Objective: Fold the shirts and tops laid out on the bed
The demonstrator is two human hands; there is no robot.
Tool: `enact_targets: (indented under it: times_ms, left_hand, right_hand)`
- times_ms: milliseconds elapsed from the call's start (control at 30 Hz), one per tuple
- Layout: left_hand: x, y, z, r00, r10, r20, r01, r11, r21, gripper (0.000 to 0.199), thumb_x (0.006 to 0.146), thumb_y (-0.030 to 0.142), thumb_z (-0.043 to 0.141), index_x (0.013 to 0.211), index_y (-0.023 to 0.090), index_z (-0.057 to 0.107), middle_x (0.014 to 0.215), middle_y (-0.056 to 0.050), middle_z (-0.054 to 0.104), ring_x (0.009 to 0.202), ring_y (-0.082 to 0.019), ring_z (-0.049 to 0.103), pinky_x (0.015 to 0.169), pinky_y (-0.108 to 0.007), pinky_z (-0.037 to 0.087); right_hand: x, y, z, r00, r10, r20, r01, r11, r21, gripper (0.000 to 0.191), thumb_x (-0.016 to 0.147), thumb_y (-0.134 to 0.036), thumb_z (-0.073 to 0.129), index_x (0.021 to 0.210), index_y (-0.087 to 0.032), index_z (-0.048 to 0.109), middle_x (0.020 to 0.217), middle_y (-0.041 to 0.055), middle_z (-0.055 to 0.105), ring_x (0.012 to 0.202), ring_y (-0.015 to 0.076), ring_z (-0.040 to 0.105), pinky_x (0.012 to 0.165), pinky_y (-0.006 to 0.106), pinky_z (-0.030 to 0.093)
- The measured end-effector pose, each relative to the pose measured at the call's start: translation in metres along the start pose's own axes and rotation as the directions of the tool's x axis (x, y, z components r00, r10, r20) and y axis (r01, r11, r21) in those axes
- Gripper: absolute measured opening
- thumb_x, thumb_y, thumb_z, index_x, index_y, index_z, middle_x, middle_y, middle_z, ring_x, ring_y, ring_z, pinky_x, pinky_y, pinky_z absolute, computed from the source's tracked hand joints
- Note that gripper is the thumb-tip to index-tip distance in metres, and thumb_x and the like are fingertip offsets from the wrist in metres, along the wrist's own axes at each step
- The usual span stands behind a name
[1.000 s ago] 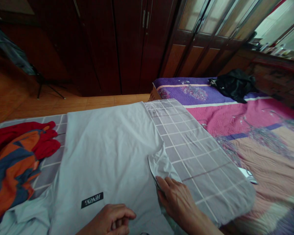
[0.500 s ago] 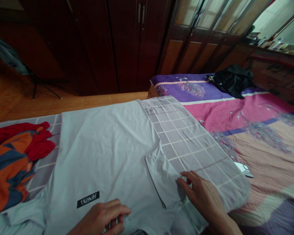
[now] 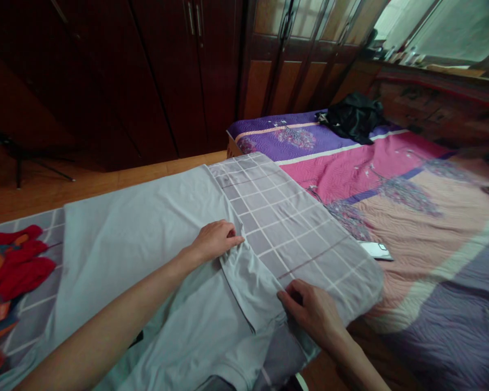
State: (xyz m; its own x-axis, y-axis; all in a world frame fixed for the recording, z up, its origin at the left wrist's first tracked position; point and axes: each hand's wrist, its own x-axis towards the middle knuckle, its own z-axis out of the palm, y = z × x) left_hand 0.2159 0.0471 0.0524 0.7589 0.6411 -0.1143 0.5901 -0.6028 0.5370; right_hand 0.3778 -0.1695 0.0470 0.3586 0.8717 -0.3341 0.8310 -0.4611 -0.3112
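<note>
A pale grey shirt lies spread on a surface covered with grey checked cloth. My left hand is closed at the shirt's right edge, near the top of the sleeve, its thumb and fingers pinching the fabric. Lower right, my right hand has thumb and forefinger together on the outer edge of the sleeve. Under my left forearm, the black label on the shirt is mostly hidden. The neckline shows at the bottom of the view.
Red and orange clothing lies at the left. To the right is a bed with a colourful quilt, holding a phone and a black garment. Dark wardrobes stand behind, and a stand's legs show far left.
My left hand has moved up and right from beside the label to the shirt's edge. My right hand has closed on the sleeve edge. The view has shifted right.
</note>
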Motion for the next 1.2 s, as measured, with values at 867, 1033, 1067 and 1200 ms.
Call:
enact_targets:
  times_ms: [867,1033,1067,1200]
  left_hand:
    - [0.019,0.015,0.030,0.977,0.185,-0.107,-0.167,0.974,0.154,0.017,0.089,0.017,0.047,0.100,0.017,0.060,0.101,-0.008,0.062,0.101,-0.023,0.057,0.089,-0.035,0.042]
    - [-0.014,0.010,0.006,0.969,0.210,-0.131,-0.178,0.959,0.220,0.025,0.090,0.031,0.053,0.111,0.018,0.056,0.109,-0.006,0.060,0.103,-0.022,0.057,0.091,-0.035,0.042]
    - [-0.027,0.003,-0.004,0.968,0.203,-0.145,-0.167,0.959,0.227,0.027,0.090,0.032,0.053,0.114,0.019,0.055,0.111,-0.006,0.060,0.103,-0.021,0.057,0.091,-0.034,0.043]
    - [-0.098,-0.040,-0.056,0.962,0.031,-0.273,0.034,0.972,0.231,0.029,0.091,0.029,0.051,0.117,0.018,0.055,0.114,-0.007,0.062,0.106,-0.020,0.057,0.093,-0.033,0.043]
  right_hand:
    - [-0.006,0.002,0.021,0.799,-0.471,-0.374,0.374,0.876,-0.305,0.025,0.089,-0.030,0.048,0.106,-0.016,0.061,0.108,0.0145,0.061,0.098,0.0281,0.060,0.077,0.039,0.050]
    - [0.010,0.003,0.026,0.576,-0.734,-0.359,0.593,0.678,-0.435,0.034,0.089,-0.032,0.050,0.117,-0.015,0.056,0.128,0.0159,0.054,0.115,0.0300,0.052,0.087,0.042,0.049]
    - [0.015,0.003,0.026,0.546,-0.756,-0.362,0.607,0.654,-0.451,0.038,0.089,-0.034,0.050,0.121,-0.014,0.054,0.131,0.0174,0.050,0.119,0.0316,0.049,0.088,0.043,0.049]
    - [0.037,-0.003,0.019,0.375,-0.891,-0.254,0.725,0.453,-0.519,0.043,0.088,-0.041,0.050,0.121,-0.014,0.055,0.128,0.0174,0.054,0.114,0.0318,0.054,0.083,0.042,0.052]
